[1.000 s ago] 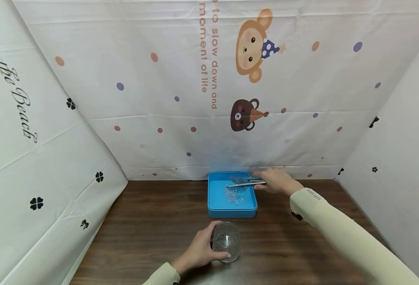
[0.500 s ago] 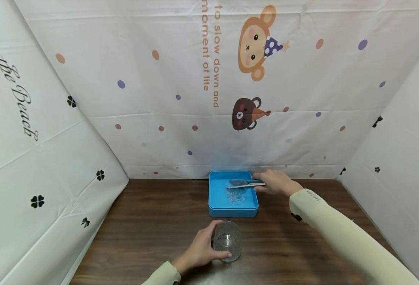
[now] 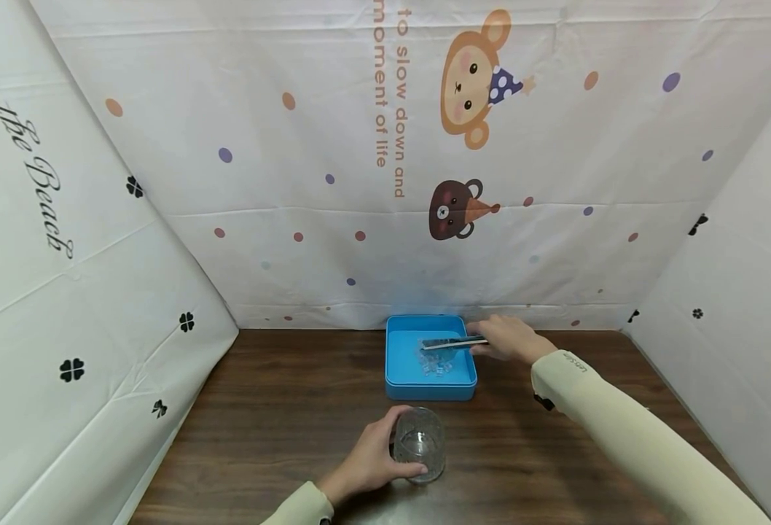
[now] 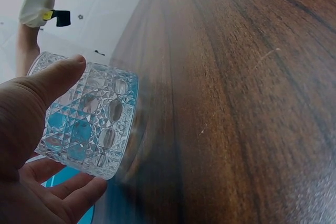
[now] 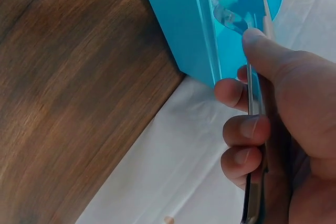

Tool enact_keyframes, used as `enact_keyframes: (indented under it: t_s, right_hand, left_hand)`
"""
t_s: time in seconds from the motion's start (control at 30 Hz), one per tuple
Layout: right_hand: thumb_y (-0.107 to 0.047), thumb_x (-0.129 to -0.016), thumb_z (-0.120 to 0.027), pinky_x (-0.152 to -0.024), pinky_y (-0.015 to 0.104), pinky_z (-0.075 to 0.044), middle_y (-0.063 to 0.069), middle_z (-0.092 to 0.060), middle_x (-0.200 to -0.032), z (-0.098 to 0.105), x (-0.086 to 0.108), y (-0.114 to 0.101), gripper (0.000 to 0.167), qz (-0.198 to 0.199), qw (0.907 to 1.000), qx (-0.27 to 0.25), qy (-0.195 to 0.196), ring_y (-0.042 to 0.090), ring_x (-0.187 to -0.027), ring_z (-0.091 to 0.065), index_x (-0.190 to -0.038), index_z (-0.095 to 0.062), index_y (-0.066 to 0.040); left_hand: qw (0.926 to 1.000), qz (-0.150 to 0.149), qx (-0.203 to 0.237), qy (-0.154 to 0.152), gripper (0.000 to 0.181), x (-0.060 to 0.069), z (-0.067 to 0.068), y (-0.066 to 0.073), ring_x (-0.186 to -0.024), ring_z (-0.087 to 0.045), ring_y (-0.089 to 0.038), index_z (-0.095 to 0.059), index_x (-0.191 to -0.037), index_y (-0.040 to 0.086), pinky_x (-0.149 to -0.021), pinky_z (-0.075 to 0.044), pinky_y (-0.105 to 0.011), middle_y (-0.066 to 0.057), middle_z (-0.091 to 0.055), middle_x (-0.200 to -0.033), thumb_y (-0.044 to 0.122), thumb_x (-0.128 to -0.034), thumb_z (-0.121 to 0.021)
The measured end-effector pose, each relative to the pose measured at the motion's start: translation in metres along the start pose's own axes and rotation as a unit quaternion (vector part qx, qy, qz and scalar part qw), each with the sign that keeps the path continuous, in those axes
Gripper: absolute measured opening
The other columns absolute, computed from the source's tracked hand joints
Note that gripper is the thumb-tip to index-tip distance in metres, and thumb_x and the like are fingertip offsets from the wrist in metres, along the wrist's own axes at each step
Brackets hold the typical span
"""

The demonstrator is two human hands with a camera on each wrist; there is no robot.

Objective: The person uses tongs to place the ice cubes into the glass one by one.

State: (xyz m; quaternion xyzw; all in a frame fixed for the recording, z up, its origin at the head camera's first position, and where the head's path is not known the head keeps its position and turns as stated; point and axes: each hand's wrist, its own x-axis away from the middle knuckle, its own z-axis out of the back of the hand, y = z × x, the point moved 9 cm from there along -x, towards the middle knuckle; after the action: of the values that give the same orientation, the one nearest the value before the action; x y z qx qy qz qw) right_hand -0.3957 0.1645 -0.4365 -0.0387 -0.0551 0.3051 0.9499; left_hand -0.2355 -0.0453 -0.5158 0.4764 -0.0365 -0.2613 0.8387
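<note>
My left hand (image 3: 375,456) grips a clear cut-glass tumbler (image 3: 420,446) on the wooden table. In the left wrist view the thumb curls over the glass (image 4: 89,111) and the fingers pass beneath it. Through the open top I make out nothing inside the glass. My right hand (image 3: 506,337) holds metal tongs (image 3: 454,343) over a blue box (image 3: 395,372). Small clear pieces (image 3: 434,362) lie on the box floor, under and beside the tong ends. In the right wrist view, the tongs (image 5: 233,19) show a forked end; whether they pinch a piece I cannot tell.
The blue box stands near the back edge of the wooden table (image 3: 280,408), against a printed white cloth (image 3: 294,277). White cloth walls also rise at left and right. The tumbler is in front of the box, nearer me.
The two arms of the tongs have come closer together above the clear pieces. My left hand stays on the tumbler. The head view has shifted slightly.
</note>
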Motion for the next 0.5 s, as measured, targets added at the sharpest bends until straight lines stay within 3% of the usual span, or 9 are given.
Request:
enact_keyframes:
  t_s: [0.17,0.5]
  right_hand:
    - [-0.025,-0.098,-0.073,-0.064,0.038,-0.055,-0.003,-0.065,-0.083,-0.0008,-0.0004,0.0003,0.032,0.003,1.0,-0.008,0.001,0.013,-0.068,-0.056,-0.124,-0.07,-0.007]
    - [-0.025,-0.099,-0.072,-0.064,0.035,-0.056,-0.001,-0.069,-0.088,0.001,0.002,0.0002,0.035,0.003,1.0,0.003,0.004,0.011,-0.069,-0.057,-0.129,-0.07,-0.008]
  left_hand:
    - [1.0,-0.001,0.008,-0.001,0.079,0.0007,0.0,0.0011,-0.111,-0.065,-0.015,-0.048,-0.143,0.02,-0.087,-0.056,-0.031,-0.003,-0.065,-0.129,0.036,-0.0795,-0.091]
    - [0.9998,-0.003,0.018,-0.002,0.08,0.0005,-0.0005,0.0015,-0.112,-0.066,-0.019,-0.048,-0.143,0.017,-0.088,-0.057,-0.029,-0.005,-0.065,-0.13,0.037,-0.0792,-0.091]
